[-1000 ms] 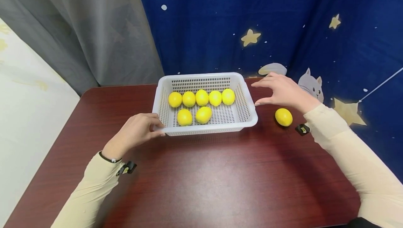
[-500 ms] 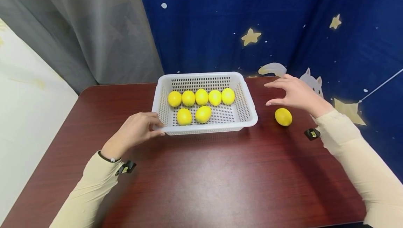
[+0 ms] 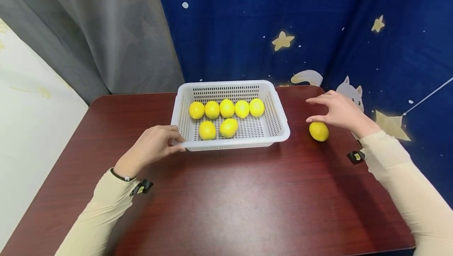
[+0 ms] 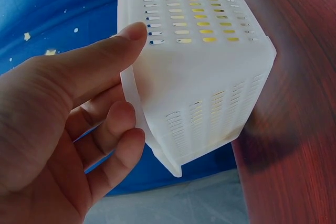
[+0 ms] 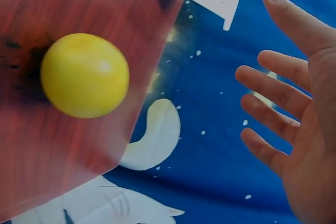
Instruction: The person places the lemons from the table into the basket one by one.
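Observation:
My left hand [image 3: 150, 146] grips the near left corner of a white plastic basket [image 3: 233, 144]. In the left wrist view the thumb lies on the outside of the basket wall [image 4: 199, 72] while the other fingers curl round the rim. Inside the basket several yellow lemons sit in two rows, among them a front one [image 3: 229, 128]. To the right of the basket a single lemon [image 3: 319, 132] rests on the table. Just above and behind it hovers my right hand [image 3: 341, 110], fingers apart and holding nothing; the right wrist view shows a gap between that hand [image 5: 294, 103] and the lemon [image 5: 85, 76].
The dark red wooden table [image 3: 226, 201] reaches back to a blue curtain [image 3: 247, 24] with stars and a grey curtain [image 3: 116, 32]. A white wall [image 3: 32, 130] borders the left side.
My right hand has moved right, away from the basket's right end, and slightly nearer, to above the loose lemon. My left hand and the basket have stayed in place.

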### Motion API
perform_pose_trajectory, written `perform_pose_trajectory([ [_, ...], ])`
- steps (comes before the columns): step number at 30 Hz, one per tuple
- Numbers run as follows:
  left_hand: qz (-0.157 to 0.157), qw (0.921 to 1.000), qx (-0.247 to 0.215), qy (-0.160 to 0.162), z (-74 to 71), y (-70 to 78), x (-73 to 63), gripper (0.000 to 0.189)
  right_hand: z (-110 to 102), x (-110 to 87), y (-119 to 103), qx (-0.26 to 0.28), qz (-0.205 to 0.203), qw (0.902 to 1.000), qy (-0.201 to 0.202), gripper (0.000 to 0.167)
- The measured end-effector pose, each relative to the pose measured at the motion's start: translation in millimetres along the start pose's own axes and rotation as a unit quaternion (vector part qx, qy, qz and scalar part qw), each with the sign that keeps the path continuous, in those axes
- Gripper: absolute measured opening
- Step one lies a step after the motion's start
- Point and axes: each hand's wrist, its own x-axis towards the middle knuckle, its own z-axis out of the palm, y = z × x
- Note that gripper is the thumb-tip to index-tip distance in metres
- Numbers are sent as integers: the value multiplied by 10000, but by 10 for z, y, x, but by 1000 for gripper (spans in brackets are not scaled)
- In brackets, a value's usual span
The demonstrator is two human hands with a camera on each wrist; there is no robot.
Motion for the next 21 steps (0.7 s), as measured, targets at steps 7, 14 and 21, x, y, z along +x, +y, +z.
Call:
perform_pose_trajectory([
  [7, -45, 10000, 31, -59, -16, 1, 4, 19, 89, -54, 84, 14, 167, 9998, -47, 69],
  [14, -32, 10000, 5, -54, -9, 13, 5, 18, 214, -98, 189, -140, 193, 9997, -3, 67],
  [21, -21, 10000, 41, -43, -15, 10, 7, 18, 325, -168, 261, -6, 313, 9994, -170, 66],
])
